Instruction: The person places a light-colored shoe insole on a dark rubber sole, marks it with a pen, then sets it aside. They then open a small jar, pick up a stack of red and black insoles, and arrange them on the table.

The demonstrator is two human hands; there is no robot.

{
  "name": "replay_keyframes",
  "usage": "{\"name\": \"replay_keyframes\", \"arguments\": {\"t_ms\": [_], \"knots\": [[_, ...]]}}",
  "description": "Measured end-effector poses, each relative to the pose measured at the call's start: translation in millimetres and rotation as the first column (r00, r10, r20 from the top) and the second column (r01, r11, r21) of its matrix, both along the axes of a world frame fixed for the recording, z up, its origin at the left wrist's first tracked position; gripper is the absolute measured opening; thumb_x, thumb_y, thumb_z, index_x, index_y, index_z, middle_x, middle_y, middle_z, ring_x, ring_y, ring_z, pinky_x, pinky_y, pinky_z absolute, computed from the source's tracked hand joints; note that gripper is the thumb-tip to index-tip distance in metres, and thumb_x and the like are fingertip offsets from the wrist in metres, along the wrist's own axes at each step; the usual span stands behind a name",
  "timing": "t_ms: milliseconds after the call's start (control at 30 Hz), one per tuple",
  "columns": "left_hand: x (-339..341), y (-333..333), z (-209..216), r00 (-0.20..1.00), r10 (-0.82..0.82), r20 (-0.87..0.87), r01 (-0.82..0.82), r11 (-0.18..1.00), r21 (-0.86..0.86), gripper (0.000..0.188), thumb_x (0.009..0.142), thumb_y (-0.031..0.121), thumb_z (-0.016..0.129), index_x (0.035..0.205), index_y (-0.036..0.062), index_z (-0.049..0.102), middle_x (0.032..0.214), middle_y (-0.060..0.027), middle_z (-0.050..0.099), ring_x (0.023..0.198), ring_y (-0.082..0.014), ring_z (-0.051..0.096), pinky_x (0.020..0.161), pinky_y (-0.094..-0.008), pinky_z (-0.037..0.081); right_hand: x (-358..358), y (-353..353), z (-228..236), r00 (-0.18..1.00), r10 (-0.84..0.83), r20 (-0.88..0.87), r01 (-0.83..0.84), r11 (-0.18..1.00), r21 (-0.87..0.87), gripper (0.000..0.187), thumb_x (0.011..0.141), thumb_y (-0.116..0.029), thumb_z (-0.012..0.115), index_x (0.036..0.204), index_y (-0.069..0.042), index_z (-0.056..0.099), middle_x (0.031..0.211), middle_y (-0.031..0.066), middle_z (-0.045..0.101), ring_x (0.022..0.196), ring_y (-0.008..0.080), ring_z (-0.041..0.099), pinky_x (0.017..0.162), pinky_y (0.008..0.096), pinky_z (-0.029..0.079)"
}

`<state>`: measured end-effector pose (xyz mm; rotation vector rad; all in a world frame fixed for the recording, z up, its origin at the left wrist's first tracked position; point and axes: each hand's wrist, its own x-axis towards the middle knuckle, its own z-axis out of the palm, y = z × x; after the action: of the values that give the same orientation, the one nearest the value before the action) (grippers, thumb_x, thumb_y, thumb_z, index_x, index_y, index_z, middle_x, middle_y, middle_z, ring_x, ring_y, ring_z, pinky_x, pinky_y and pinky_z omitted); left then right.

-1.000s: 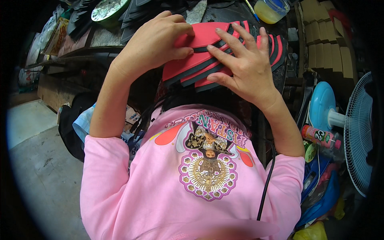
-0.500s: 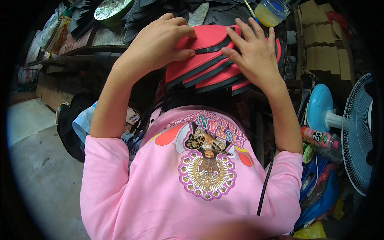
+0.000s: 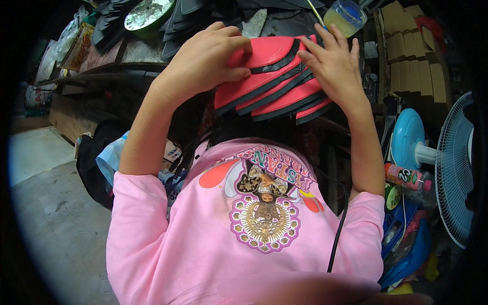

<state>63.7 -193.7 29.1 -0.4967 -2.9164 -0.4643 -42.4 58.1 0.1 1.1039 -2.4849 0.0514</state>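
Note:
Several red, curved flat pieces (image 3: 284, 94) with black edges overlap in a fanned stack at the far middle. My left hand (image 3: 211, 61) is bent over the left side of the topmost red piece (image 3: 272, 51), its thumb and index finger lying apart on the red face. A dark, glossy strip curves along that piece's near and right border. Over the right side of the stack, my right hand (image 3: 333, 66) has its fingers spread, the fingertips at the far right edge. What supports the stack is mostly hidden.
Beyond the stack stand a clear jar (image 3: 345, 19) of yellowish stuff with a brush (image 3: 316, 12) beside it, and a round green-rimmed container (image 3: 148, 14). Dark flat pieces (image 3: 185, 25) pile at the far left. On the right are a fan (image 3: 457, 168) and a pink-capped bottle (image 3: 406, 176).
My right hand has shifted slightly right, its thumb and index finger baring more of the top piece's dark strip. My left hand keeps its place on the stack. The whole view has shifted slightly.

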Motion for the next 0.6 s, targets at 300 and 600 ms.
{"name": "replay_keyframes", "arguments": {"t_ms": [300,600], "knots": [[-8.8,2.6,-4.6,0.998,-0.009,-0.056,0.011,0.999,0.038,0.046,0.071,0.027,0.077,0.110,0.0073,0.064,0.102,-0.0092,0.059,0.100,-0.0300,0.054,0.090,-0.0385,0.045,9.5,23.5,-3.1,0.957,0.275,0.095,-0.234,0.921,-0.311,0.048,0.100,-0.051,0.048,0.110,-0.013,0.074,0.133,0.0080,0.061,0.135,0.0295,0.045,0.116,0.0567,0.020],[-29.5,35.3,5.3,0.995,0.099,-0.009,-0.099,0.978,-0.186,0.045,0.074,0.038,0.075,0.104,0.0078,0.063,0.098,-0.0131,0.057,0.100,-0.0325,0.057,0.084,-0.0418,0.044,-2.0,41.1,-16.1,0.980,0.196,0.019,-0.147,0.791,-0.593,0.031,0.100,-0.037,0.053,0.108,-0.012,0.071,0.109,0.0094,0.068,0.112,0.0309,0.060,0.108,0.0501,0.033]]}}
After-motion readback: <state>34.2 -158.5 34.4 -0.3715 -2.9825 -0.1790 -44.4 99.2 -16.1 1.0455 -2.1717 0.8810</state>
